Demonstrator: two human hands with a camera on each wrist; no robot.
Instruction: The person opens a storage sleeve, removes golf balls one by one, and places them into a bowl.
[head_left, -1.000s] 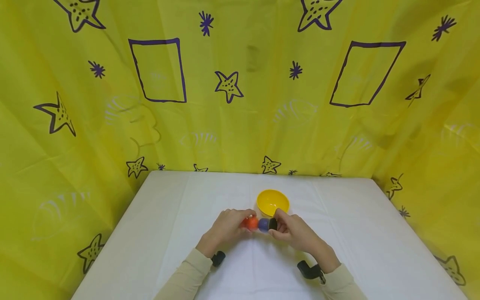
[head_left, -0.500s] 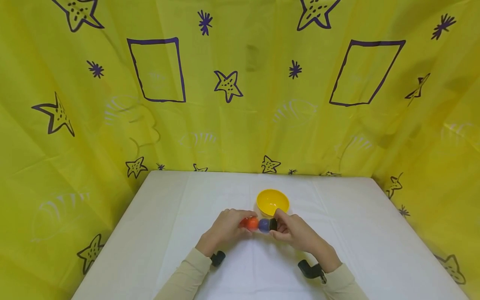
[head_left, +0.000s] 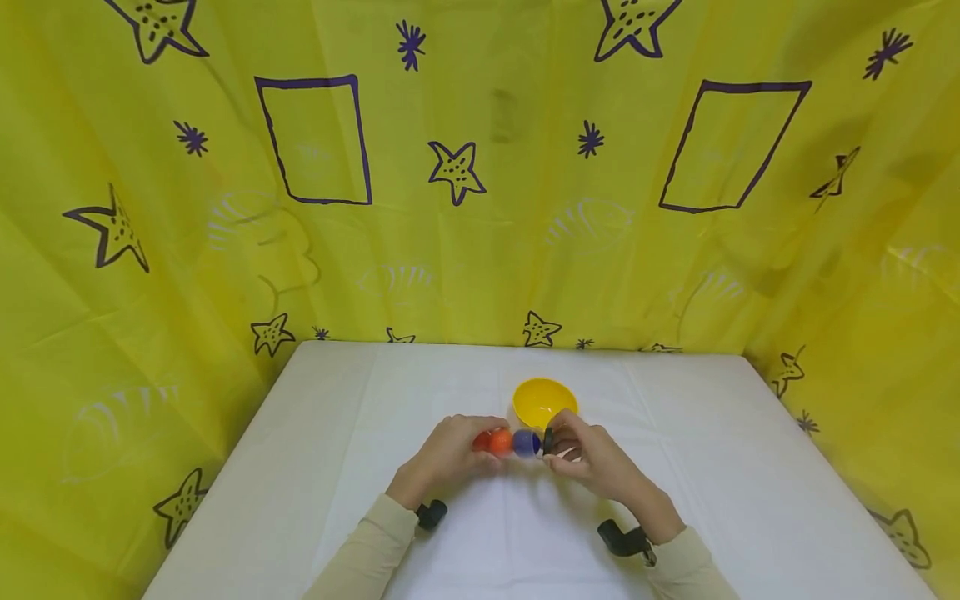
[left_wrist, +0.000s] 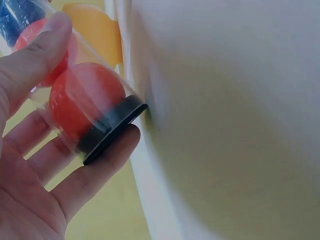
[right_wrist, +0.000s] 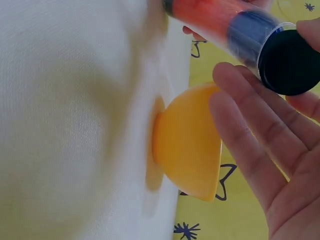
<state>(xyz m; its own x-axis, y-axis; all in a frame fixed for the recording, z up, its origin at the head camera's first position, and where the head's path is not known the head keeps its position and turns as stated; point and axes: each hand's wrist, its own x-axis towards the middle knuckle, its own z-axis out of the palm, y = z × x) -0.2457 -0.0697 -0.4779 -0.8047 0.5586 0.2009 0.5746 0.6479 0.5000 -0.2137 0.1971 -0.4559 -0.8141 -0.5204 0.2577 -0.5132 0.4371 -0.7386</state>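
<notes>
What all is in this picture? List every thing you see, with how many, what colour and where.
White-covered table: one, white, underneath
Sheeting with dark star drawings: count unclear, yellow, behind and around the table
Round shiny bowl: one, yellow, on the table
Clear plastic tube: one, transparent, above the table
Round balls: two, orange-red, inside the tube
Rounded item: apparently one, dark blue, tube's right end
Round end cap: one, black, tube's left end
Second round cap: one, black, at the tube's blue end
Wrist devices: two, black, one per wrist
Sleeves: two, beige, forearms
Left hand: one, bare, gripping the tube
Right hand: one, bare, pinching the second cap
</notes>
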